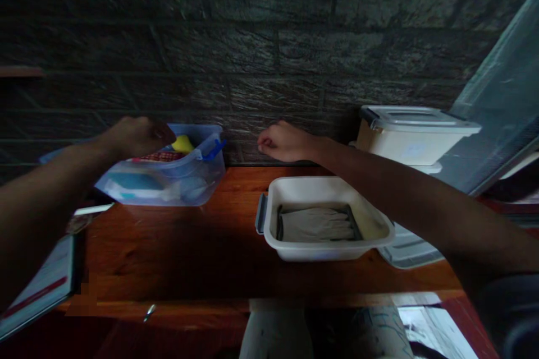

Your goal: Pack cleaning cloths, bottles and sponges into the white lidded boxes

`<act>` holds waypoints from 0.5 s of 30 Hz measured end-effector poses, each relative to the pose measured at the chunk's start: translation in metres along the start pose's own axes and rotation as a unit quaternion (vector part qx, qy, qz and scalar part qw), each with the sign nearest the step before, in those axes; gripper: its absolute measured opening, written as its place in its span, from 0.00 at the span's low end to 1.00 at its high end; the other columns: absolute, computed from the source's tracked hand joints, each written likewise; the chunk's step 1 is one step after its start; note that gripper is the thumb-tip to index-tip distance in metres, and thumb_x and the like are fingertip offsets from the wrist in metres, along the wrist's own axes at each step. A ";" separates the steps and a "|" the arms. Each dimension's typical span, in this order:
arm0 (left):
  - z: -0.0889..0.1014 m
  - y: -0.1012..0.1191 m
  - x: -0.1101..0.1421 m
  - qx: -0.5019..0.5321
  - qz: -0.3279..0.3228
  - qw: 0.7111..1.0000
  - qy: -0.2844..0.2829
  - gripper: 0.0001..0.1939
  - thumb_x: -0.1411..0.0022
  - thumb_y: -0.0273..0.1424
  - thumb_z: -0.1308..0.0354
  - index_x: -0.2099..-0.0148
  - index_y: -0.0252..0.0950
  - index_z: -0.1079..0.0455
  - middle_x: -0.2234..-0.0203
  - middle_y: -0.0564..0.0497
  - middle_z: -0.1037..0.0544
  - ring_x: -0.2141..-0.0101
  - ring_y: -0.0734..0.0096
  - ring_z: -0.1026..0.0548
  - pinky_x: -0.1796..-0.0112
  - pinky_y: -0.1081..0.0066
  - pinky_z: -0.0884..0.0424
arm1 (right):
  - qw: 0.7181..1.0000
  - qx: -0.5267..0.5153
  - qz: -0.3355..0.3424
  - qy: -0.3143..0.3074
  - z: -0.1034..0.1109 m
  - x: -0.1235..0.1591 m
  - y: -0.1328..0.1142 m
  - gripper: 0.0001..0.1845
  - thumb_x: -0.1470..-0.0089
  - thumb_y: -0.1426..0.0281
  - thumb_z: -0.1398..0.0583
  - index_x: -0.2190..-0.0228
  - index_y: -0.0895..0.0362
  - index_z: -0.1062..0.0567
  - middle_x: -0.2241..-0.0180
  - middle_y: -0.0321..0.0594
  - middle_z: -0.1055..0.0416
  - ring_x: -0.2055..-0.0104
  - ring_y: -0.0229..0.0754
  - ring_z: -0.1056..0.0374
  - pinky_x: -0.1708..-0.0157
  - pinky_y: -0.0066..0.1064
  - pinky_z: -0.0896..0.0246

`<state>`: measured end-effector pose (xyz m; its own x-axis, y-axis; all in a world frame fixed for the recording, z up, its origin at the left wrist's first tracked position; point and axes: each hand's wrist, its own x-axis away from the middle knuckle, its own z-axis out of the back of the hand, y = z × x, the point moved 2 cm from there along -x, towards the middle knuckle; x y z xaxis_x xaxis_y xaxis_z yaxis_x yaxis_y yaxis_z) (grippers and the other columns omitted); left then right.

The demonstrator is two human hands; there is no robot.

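Nearest the camera, extends the left forearm (pixel 54 190) and right forearm (pixel 379 190), both bare, up and inward from the lower sides of the view. Holds the left hand (pixel 143 136) over the rear left part of a clear bluish box (pixel 193 194), back of the hand upward; cannot tell its grip, or any contact with the contents, through the blur and the turned wrist. Holds the right hand (pixel 283 141) in front of the brick wall (pixel 269 56), beyond and above a white tub (pixel 337 253), well apart from the left; curls the fingers into a narrow grip, with nothing visible in it.

At left on the wooden worktop (pixel 181 252), has the clear bluish box open, with a blue latch (pixel 214 150) at its right end. Contains a yellow item (pixel 183 144), red checked cloth (pixel 158 157) and blurred blue and white items. Right of centre, has the white tub open too, with a grey handle (pixel 261 213) on its left end and pale, dark-edged gloves (pixel 315 225) lying flat inside. Behind it at right, includes a lidded box (pixel 408 143); just beside the tub, a grey lid (pixel 415 249).
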<state>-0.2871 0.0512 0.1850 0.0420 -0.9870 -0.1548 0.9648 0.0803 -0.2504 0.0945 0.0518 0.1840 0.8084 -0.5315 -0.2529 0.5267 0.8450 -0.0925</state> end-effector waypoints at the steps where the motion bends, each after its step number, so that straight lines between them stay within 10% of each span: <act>1: 0.001 0.000 0.000 0.005 -0.002 1.000 -0.006 0.24 0.31 0.41 0.53 0.44 0.38 0.23 0.54 0.56 0.17 0.57 0.71 0.24 0.51 0.74 0.32 | 1.000 -0.002 -0.004 0.002 0.000 -0.001 0.000 0.15 0.35 0.69 0.43 0.55 0.60 0.18 0.60 0.42 0.19 0.61 0.39 0.28 0.59 0.29 0.43; 15: 0.009 -0.031 0.024 0.043 0.044 0.997 -0.053 0.19 0.30 0.41 0.43 0.45 0.34 0.27 0.49 0.43 0.22 0.50 0.59 0.23 0.48 0.54 0.27 | 0.995 -0.021 0.064 0.078 -0.018 -0.103 -0.039 0.19 0.33 0.65 0.44 0.47 0.60 0.22 0.47 0.49 0.22 0.45 0.47 0.27 0.45 0.31 0.39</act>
<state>-0.3136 0.0236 0.1974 0.1505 -0.9862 -0.0697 0.9745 0.1598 -0.1573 -0.0137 0.0744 0.1960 0.8160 -0.4061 -0.4114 0.4076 0.9088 -0.0886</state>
